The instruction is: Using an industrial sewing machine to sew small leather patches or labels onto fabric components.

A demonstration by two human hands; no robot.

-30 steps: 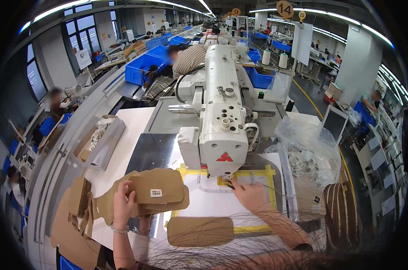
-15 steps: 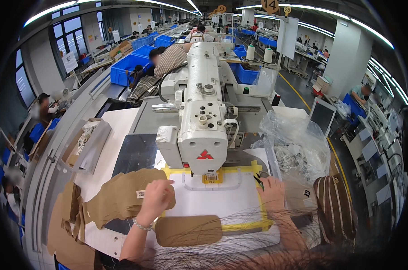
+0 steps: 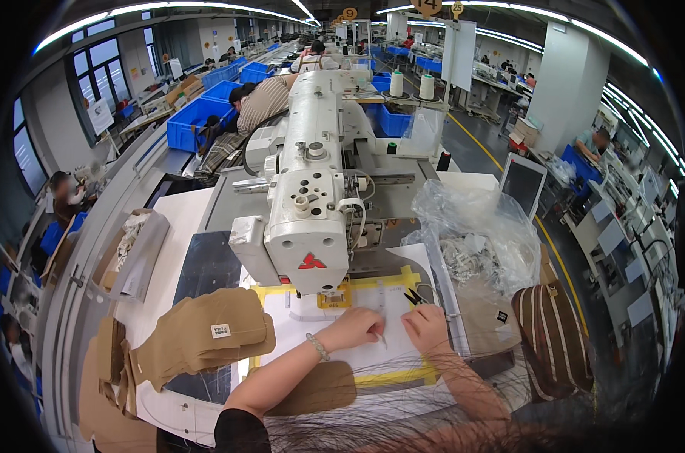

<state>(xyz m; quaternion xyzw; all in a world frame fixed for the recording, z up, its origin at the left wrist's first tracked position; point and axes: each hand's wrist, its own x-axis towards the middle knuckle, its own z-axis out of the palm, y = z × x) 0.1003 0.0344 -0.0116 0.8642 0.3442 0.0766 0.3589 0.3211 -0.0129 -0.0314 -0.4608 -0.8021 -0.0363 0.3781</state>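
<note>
The left hand (image 3: 351, 329) has left the brown fabric stack (image 3: 195, 328) toward the table's left edge and now reaches across the white sheet (image 3: 395, 361), its fingers seemingly pinching a small pale piece (image 3: 382, 342). The right hand (image 3: 427, 331) stays curled beside the black-bladed snips (image 3: 415, 296); whether its fingers grip them, I cannot tell. So both hands now meet before the sewing machine (image 3: 308, 226), while a brown panel (image 3: 331, 385) lies near the table's front edge, partly under the left forearm.

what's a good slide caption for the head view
Both hands over a yellow-taped white sheet before a white sewing machine, stacked brown pieces to the left.
</note>
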